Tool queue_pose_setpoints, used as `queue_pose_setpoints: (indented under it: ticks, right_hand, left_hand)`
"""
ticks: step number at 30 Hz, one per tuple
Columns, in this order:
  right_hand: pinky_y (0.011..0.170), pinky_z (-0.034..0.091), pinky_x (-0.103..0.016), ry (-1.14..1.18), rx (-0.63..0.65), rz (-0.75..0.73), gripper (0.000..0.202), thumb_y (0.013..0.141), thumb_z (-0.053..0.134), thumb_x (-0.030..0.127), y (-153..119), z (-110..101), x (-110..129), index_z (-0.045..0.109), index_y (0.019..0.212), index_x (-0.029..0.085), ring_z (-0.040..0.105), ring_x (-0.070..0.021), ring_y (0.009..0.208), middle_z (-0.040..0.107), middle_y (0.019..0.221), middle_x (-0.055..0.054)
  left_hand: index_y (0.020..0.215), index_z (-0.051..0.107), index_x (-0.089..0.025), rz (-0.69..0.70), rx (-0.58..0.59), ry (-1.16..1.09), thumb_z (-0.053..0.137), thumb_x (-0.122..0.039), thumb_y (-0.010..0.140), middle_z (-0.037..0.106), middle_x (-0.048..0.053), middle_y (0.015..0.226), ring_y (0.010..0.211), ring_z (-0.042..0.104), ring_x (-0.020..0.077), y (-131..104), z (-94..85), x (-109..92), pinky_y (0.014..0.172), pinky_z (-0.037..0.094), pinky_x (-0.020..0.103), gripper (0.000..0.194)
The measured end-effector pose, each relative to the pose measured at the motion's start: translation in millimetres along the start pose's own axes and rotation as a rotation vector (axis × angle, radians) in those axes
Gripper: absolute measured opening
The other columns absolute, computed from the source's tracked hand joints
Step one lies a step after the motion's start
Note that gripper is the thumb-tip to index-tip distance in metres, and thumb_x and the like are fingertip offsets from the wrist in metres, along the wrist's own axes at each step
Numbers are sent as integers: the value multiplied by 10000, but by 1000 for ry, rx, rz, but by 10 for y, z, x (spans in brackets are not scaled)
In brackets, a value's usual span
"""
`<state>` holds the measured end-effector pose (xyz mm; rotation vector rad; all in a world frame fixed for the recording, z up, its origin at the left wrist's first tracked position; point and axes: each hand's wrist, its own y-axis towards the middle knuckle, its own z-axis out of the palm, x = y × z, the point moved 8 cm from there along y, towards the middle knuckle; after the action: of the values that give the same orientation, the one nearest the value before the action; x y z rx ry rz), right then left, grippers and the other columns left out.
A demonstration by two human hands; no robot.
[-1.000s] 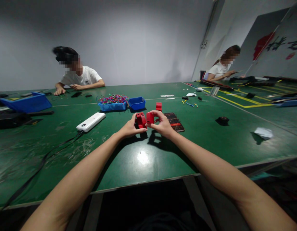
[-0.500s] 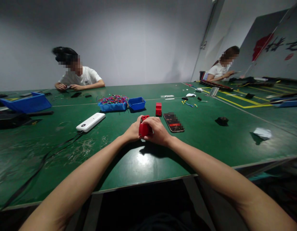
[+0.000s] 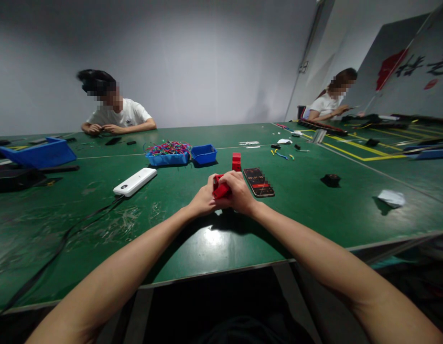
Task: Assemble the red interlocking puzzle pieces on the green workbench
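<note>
Between my two hands is a red block-shaped part (image 3: 221, 191), held just above the green table. My left hand (image 3: 204, 197) is closed around its left side, and my right hand (image 3: 239, 192) grips it from the right with the fingers curled over the top. The fingers hide much of the part, so its exact kind cannot be made out. Just beyond my right hand a second red block (image 3: 236, 160) stands on the table. A phone (image 3: 259, 182) with a running timer on its screen lies to the right of that hand.
A blue bin of coloured wires (image 3: 168, 160) and another blue bin (image 3: 204, 155) sit behind my hands. A white power bank (image 3: 135, 182) with a black cable lies left. Pliers (image 3: 282, 155), a black part (image 3: 330, 180) and crumpled paper (image 3: 391, 198) are rightward. Two people sit across the table.
Both hands have shifted slightly right and turned the red part, which is now tilted rather than upright. The phone's timer display has changed.
</note>
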<state>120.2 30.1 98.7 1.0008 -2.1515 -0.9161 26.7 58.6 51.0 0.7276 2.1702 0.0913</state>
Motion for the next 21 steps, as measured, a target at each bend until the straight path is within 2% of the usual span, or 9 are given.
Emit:
queue_pose_setpoints:
  ticks: [3,6,9,13,15,21]
  right_hand:
    - [804,364,-363,-15,14,-40,307,763,681,497,10,-15,54,612,829,204,535,-226,866,658,873,-67]
    - [871,347,-375,-25,60,-79,242,840,614,446,15,8,116,657,919,221,545,-222,946,683,957,-62]
    - [918,335,-381,-13,80,-93,254,867,590,416,13,34,148,668,1023,232,559,-215,1010,701,1020,-55]
    - [944,331,-383,-4,78,-94,291,891,556,402,6,52,152,657,1109,237,566,-203,1063,703,1091,-50]
    - [960,324,-386,-5,91,-97,316,896,548,404,3,59,156,640,1152,243,553,-202,1103,686,1143,-50]
    - [1015,268,-405,-3,232,-63,410,955,434,366,3,118,161,502,1326,207,473,-210,1228,599,1291,-80]
  left_hand:
    - [1338,254,-183,31,-28,-28,716,-472,644,604,87,1092,936,639,267,2,30,10,834,505,396,883]
    - [1334,319,-180,95,-77,-38,749,-450,616,512,118,1277,1106,578,281,14,53,34,956,467,396,879]
    - [1306,405,-168,154,-91,0,735,-430,641,402,131,1393,1213,504,284,32,83,47,1056,398,400,787]
    - [1265,494,-178,200,-105,87,676,-386,707,458,103,1362,1287,427,283,46,91,35,1138,293,416,623]
    - [1252,513,-181,207,-88,100,654,-371,727,487,98,1349,1295,418,284,47,103,26,1143,284,427,575]
    - [1282,470,-178,125,-100,-47,671,-386,728,505,115,1332,1210,510,274,63,54,63,1054,406,419,625]
